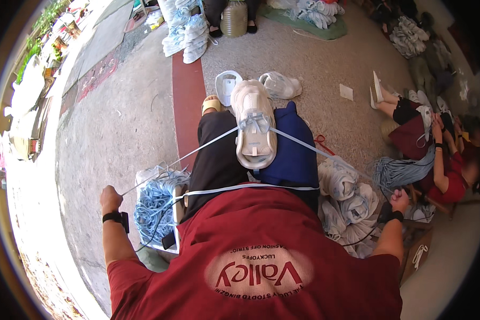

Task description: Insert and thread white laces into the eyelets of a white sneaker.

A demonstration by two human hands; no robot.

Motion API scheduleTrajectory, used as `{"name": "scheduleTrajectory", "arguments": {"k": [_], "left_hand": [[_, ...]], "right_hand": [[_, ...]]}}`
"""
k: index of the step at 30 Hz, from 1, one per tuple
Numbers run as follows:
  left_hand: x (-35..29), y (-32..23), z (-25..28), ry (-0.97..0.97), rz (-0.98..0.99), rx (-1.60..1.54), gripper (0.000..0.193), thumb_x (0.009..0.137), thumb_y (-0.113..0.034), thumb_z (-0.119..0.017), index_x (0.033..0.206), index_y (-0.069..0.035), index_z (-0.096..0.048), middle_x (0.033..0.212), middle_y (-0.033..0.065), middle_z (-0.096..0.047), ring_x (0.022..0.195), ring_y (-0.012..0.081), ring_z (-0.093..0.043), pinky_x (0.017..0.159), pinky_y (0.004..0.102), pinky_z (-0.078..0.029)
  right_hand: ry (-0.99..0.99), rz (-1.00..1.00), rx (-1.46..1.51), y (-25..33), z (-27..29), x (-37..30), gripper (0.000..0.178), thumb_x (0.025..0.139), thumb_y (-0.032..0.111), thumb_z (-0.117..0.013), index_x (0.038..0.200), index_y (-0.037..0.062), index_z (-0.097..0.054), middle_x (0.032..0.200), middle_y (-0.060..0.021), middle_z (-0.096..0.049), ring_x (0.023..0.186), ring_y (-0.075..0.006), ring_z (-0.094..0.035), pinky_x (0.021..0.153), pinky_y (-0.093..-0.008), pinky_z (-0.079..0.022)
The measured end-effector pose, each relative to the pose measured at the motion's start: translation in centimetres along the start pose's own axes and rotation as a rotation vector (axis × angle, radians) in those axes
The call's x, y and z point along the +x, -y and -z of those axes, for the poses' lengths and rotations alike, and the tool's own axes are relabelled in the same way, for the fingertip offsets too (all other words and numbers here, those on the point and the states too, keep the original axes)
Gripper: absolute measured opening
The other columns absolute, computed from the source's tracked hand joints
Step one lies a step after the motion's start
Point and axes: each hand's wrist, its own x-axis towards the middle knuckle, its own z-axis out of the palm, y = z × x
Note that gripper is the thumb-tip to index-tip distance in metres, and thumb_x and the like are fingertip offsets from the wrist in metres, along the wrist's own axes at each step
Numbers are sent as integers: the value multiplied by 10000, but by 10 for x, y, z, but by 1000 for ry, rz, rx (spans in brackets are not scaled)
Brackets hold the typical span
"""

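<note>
Left hand (111, 200) and right hand (399, 201) grip flat pale-blue lace (255, 124) ends. Chunky white sneaker (252, 102) lies midway ahead, its length running away.

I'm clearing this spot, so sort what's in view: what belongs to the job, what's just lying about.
In use: left hand, right hand, pale blue lace stretched between them, white shoe; probably the boxed blue laces.
Apparently lying about: pale square scrap, red cord.

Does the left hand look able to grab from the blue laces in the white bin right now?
Probably not freely: the blue laces lie uncovered beside the left hand, but it appears closed on a taut lace running from the shoe.
</note>
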Motion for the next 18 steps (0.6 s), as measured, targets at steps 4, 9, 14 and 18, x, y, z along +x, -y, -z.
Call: {"name": "scheduleTrajectory", "arguments": {"k": [4, 9, 14, 18], "left_hand": [[6, -70, -18, 49, -157, -187, 170, 727, -60, -528, 858, -41, -636, 958, 214, -622, 944, 369, -586, 791, 445, -479], [-19, -247, 42, -265, -742, -675, 244, 731, -60, -506, 945, -29, -620, 910, 208, -630, 892, 364, -600, 779, 436, -474], [-55, -332, 100, 103, -902, -1084, 275, 740, -193, -698, 862, 37, -609, 674, 115, -613, 572, 187, -594, 519, 290, -465], [-54, -356, 102, 539, -682, -1326, 268, 748, -212, -710, 835, 22, -615, 655, 36, -578, 537, 99, -514, 484, 229, -414]], "right_hand": [[265, -43, -893, -46, -169, -64, 44, 764, 68, -505, 746, 93, -536, 605, -7, -501, 505, -104, -476, 428, -233, -369], [895, 667, -998, -118, -373, -151, 227, 684, 5, -615, 908, 3, -576, 685, -64, -568, 646, -154, -559, 605, -301, -457], [1098, 765, -1036, -155, -438, -210, 344, 660, -40, -569, 987, 67, -559, 756, -125, -547, 720, -307, -566, 652, -361, -456], [1172, 732, -1036, -159, -450, -209, 314, 655, -43, -524, 942, 69, -581, 750, -149, -547, 708, -314, -552, 637, -369, -450]]}}
